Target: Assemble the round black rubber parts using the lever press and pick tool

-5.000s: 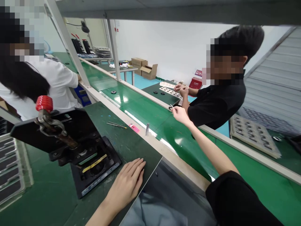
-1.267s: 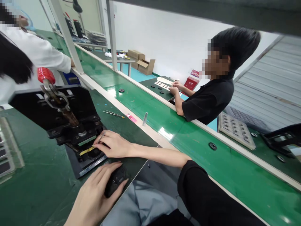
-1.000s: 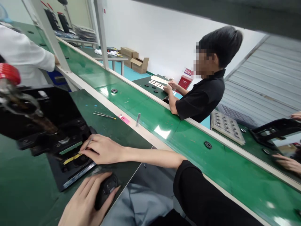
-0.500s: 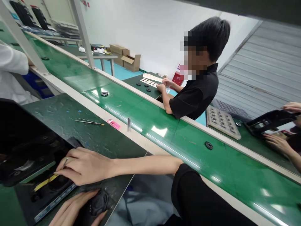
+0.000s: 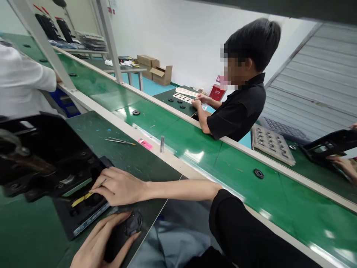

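My right hand (image 5: 118, 186) rests at the black press fixture (image 5: 75, 186), pinching thin metal tweezers (image 5: 100, 183) whose tip points at a yellow strip (image 5: 80, 199) in the fixture's nest. My left hand (image 5: 97, 243) lies at the bench's near edge, curled around a small black round part (image 5: 131, 227). The fixture's lever is blurred at the far left.
A green conveyor belt (image 5: 195, 149) runs diagonally behind my bench, carrying black ring parts (image 5: 258, 173). Spare tweezers (image 5: 119, 141), a pink tag (image 5: 145, 144) and a metal pin (image 5: 162, 143) lie near its rail. Across the belt a person in black (image 5: 237, 111) works; a white sleeve (image 5: 25, 83) is at left.
My right hand came back from across the belt to the fixture with tweezers. My left hand took hold of the black round part. In the last second only the view has shifted.
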`<action>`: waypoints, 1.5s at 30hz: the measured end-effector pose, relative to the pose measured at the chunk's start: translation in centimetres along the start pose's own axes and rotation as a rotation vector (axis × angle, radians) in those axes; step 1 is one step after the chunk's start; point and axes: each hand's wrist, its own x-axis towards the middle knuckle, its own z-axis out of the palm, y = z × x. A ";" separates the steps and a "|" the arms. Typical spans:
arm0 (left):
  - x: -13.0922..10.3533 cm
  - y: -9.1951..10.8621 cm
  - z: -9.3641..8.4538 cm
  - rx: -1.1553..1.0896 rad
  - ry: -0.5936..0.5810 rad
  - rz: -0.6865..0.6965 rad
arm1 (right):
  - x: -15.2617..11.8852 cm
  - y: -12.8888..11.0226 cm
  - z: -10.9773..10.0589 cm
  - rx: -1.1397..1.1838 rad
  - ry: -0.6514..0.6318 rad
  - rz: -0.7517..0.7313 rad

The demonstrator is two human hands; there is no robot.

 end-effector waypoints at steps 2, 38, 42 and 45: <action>0.4 1.0 -0.4 0.014 -0.008 0.001 | -0.4 -0.3 -0.4 0.096 0.073 0.027; -0.6 3.1 -0.5 -0.090 -0.084 -0.175 | -11.5 -4.6 -4.9 0.525 -0.010 0.357; -0.5 2.7 -0.5 -0.032 -0.054 -0.130 | -11.5 -4.6 -4.4 0.520 0.007 0.343; -0.3 2.4 -0.5 0.016 -0.017 -0.104 | -11.2 -4.7 -4.3 0.447 -0.013 0.319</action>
